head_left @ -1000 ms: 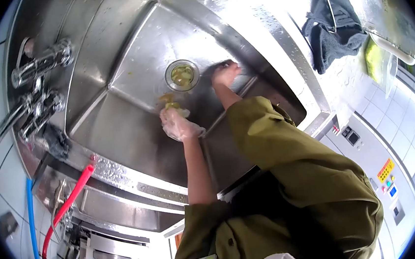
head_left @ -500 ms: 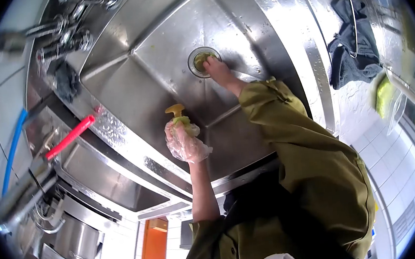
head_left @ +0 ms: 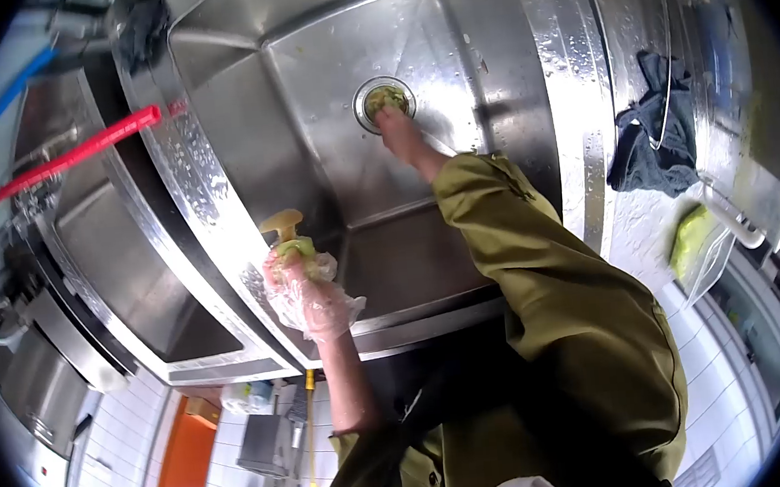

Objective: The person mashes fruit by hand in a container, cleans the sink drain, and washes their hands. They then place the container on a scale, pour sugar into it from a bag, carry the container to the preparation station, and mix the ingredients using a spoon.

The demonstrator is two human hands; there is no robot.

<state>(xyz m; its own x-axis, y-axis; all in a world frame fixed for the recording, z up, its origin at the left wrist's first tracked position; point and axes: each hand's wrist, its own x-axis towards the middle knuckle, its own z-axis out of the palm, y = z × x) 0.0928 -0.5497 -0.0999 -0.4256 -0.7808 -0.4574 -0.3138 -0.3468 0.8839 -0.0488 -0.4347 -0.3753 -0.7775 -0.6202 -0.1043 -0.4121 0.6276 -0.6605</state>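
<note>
My left hand (head_left: 323, 310) is closed round a crumpled clear plastic bag (head_left: 349, 305) and pale green food scraps (head_left: 296, 250). A yellow-brown T-shaped piece (head_left: 281, 221) sticks out above the scraps, held in the same hand; its lower part is hidden. This hand is over the near left edge of the steel sink (head_left: 293, 145). My right hand (head_left: 402, 136) reaches to the round drain (head_left: 360, 107) in the sink's floor, its fingers pinched at the green scraps (head_left: 386, 92) lying there. The fingertips are partly hidden among the scraps.
A red hose (head_left: 77, 160) and a blue hose (head_left: 7, 105) lie to the left, near a second basin (head_left: 118, 258). Dark cloths (head_left: 659, 132) hang on the right, above a bag with something green (head_left: 691, 240). Another dark cloth (head_left: 144, 31) rests at the upper left.
The view has shifted and turned. My left hand has moved left, toward the sink's edge, still gripping the bag and scraps. My right hand stays at the drain.
</note>
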